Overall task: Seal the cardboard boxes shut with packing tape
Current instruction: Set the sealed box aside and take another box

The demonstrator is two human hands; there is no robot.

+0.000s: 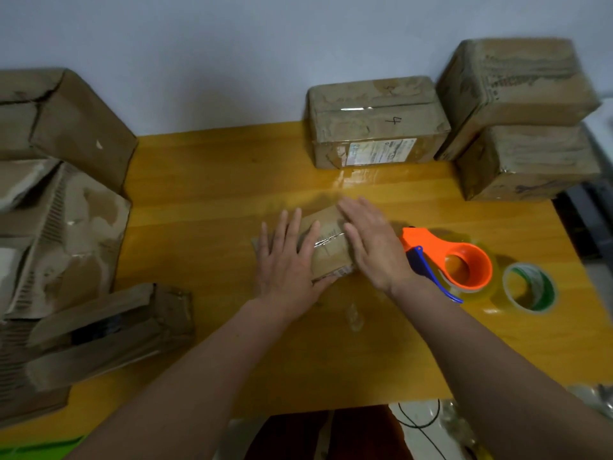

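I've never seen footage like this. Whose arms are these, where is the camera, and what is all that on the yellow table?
There is no machine here: a person wears one wide-angle camera on the head, looking forward and down, so the arms reaching in from below are their own. The left hand and right hand lie with straight fingers on a small brown cardboard box in the middle of the yellow wooden table, pressing on it rather than gripping it. A shiny strip of clear tape runs across its top. Just right of it lies an orange tape dispenser with a blue handle, then a loose roll of clear tape with a green core. Neither is held. Closed brown boxes stand at the back right, and worn, partly open cartons pile up on the left.
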